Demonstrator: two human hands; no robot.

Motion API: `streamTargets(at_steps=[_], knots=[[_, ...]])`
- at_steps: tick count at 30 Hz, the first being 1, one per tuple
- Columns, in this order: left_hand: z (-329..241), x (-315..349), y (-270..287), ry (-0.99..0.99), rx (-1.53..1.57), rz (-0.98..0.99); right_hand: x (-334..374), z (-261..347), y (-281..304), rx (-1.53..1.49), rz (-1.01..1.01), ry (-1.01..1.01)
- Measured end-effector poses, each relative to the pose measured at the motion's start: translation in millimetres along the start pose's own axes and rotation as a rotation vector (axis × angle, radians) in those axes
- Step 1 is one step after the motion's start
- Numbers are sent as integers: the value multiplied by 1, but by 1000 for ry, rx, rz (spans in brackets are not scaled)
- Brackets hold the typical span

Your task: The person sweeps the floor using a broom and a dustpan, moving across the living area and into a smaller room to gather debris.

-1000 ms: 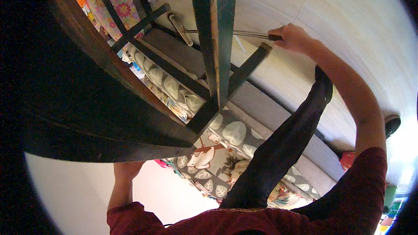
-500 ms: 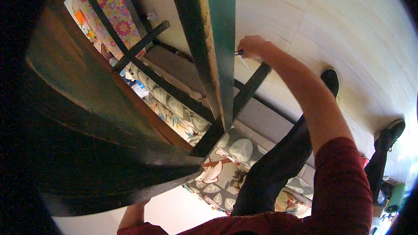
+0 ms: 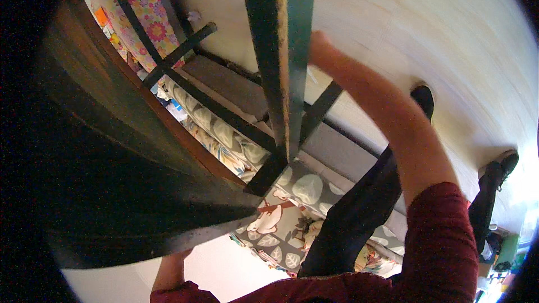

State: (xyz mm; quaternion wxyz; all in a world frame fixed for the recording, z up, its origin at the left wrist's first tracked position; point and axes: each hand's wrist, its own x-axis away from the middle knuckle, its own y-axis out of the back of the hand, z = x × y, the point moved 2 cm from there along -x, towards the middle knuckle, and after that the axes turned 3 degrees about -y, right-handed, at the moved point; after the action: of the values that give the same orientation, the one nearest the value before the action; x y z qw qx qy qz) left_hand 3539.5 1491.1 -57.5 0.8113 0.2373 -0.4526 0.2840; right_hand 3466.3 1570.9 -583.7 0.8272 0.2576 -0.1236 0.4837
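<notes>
A dark green wooden post [image 3: 297,50] with a worn, pale edge rises in the middle, joined at its foot to a dark crossbar [image 3: 269,173]. My right hand [image 3: 321,46] is at the post's right side, its fingers mostly hidden behind it. A thin white piece [image 3: 311,75] shows just below that hand; I cannot make out what it belongs to. At the lower left, my left hand [image 3: 181,255] reaches up under the edge of a large dark curved wooden panel [image 3: 129,179], which hides its fingers.
Dark slats [image 3: 216,106] run between panel and post. Beyond lie a grey leaf-patterned fabric [image 3: 306,185] and a pink floral cloth [image 3: 160,28]. My dark-trousered leg [image 3: 351,213] and shoe [image 3: 422,101] stand near the pale floor [image 3: 449,39]. Assorted items [image 3: 508,249] crowd the lower right.
My right hand has moved slightly up and behind the post, hiding the fingers and the slim dark and white item seen there before. The post appears shifted right and more upright.
</notes>
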Motion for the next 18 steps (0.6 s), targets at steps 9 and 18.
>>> streamTargets(at_steps=[9,18], knots=[[-45,-55,72,381,1109,-162,124,-88,137,76,-143,-5],[-63,-71,93,280,1244,-208,388,-129,255,-152,-152,-317]])
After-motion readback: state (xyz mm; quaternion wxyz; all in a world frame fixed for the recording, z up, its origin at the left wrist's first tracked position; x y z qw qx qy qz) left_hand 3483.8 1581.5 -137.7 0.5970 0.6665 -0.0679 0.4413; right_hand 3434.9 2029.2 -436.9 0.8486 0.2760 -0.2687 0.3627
